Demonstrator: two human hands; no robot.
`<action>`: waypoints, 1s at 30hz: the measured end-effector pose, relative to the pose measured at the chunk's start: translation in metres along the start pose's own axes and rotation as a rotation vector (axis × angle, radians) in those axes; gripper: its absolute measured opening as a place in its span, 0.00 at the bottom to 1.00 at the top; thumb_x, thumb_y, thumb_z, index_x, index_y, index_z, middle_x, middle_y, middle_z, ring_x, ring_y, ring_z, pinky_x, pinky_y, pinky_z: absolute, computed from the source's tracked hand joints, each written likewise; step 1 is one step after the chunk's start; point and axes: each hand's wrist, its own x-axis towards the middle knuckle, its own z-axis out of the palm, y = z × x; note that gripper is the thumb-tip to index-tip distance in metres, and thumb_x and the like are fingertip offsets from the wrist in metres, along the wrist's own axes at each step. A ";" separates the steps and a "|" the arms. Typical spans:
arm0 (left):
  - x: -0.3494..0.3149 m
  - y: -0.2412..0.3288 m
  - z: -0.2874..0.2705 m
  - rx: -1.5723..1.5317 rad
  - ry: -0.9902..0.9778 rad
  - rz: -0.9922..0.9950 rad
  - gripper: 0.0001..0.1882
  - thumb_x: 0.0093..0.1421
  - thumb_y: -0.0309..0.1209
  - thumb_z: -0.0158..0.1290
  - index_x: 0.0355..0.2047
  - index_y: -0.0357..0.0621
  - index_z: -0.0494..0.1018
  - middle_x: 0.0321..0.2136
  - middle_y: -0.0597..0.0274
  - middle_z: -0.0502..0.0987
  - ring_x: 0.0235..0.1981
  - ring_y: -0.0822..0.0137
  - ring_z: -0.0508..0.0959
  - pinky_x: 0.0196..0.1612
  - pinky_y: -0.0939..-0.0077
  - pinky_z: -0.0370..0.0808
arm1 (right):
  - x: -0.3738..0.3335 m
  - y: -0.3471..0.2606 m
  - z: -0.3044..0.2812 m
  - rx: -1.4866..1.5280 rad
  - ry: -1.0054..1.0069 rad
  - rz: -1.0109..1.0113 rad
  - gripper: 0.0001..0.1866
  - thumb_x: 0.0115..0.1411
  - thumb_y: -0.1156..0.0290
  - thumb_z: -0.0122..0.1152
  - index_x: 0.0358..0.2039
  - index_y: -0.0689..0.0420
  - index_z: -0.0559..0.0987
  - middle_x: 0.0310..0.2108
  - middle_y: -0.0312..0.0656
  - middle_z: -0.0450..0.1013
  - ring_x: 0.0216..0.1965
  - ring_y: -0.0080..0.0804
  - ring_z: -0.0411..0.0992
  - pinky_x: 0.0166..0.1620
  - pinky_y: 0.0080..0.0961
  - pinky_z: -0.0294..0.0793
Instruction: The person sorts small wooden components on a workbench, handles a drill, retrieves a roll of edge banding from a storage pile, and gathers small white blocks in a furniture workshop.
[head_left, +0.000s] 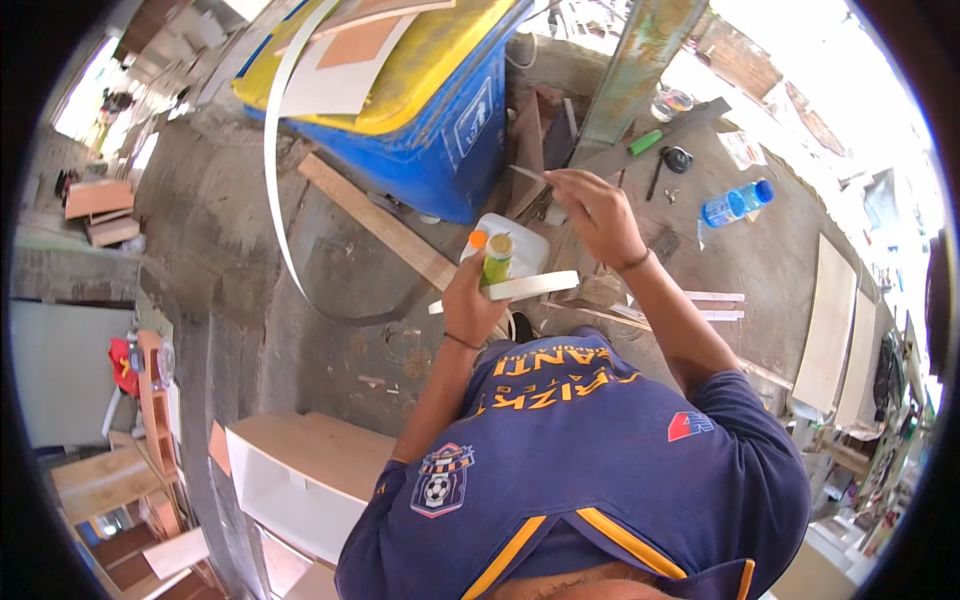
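My left hand is closed around a small green-and-yellow can whose top looks tan. An orange round cap shows right by its fingers. A white curved-edged piece sits against the can and hand; whether the hand grips it too, I cannot tell. Behind them is a white plastic container. Raised to the right, my right hand pinches a thin, pointed, flat sliver that sticks out to the left. Its exact kind is unclear.
A blue bin with a yellow lid stands ahead, carrying boards. A long white strip loops down at left. A wooden plank lies on the floor. To the right are a blue bottle, tape measure and green-handled tool.
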 end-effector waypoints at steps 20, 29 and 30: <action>0.010 0.003 -0.013 -0.083 -0.003 -0.121 0.23 0.42 0.35 0.62 0.40 0.44 0.70 0.33 0.55 0.75 0.35 0.55 0.76 0.35 0.69 0.73 | -0.008 -0.029 0.045 0.374 -0.562 0.319 0.24 0.48 0.71 0.62 0.46 0.61 0.70 0.41 0.46 0.71 0.44 0.34 0.69 0.45 0.30 0.69; -0.017 -0.025 -0.040 0.099 0.199 -0.021 0.35 0.44 0.38 0.61 0.50 0.38 0.62 0.44 0.46 0.69 0.44 0.51 0.72 0.42 0.68 0.72 | 0.152 -0.047 0.034 0.113 -0.181 0.136 0.17 0.54 0.61 0.57 0.38 0.62 0.74 0.27 0.38 0.73 0.28 0.18 0.67 0.32 0.20 0.68; -0.024 -0.029 -0.042 0.102 0.200 -0.042 0.35 0.44 0.38 0.61 0.50 0.38 0.62 0.44 0.46 0.70 0.44 0.51 0.72 0.41 0.68 0.72 | 0.179 -0.050 0.033 0.137 -0.071 0.077 0.18 0.53 0.59 0.57 0.36 0.62 0.75 0.24 0.40 0.73 0.25 0.20 0.68 0.30 0.23 0.68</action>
